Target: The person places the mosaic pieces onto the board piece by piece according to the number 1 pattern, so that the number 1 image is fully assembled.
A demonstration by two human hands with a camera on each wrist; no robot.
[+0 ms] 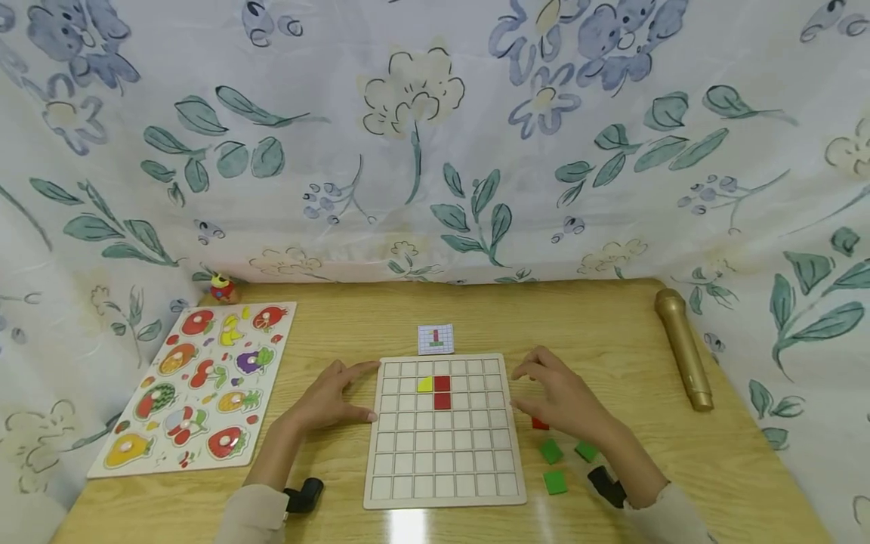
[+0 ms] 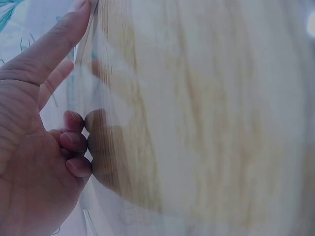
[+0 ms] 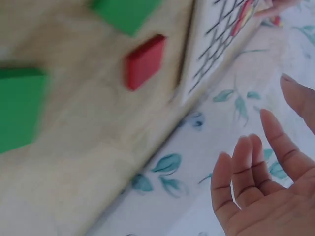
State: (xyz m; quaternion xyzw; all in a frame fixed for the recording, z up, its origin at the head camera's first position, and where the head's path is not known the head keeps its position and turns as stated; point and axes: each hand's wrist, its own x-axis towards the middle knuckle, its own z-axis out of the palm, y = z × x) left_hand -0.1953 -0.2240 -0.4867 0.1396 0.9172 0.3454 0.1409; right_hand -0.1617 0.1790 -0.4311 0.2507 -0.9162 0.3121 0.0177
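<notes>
So far, two red square tiles and one yellow piece are seated in the pale wooden grid board; a loose red tile and three green tiles are left on the table to its right. The board's left edge is touched by the relaxed left hand; nothing is held by the spread right hand hovering above the red tile.

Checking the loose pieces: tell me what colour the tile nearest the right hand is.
Red tile; the right wrist view shows it best.

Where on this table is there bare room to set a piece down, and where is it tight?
Bare wood lies between the grid board and the gold microphone, behind the small card, and between the fruit puzzle and the left hand. It is crowded under the right hand, around the red tile and green tiles.
</notes>
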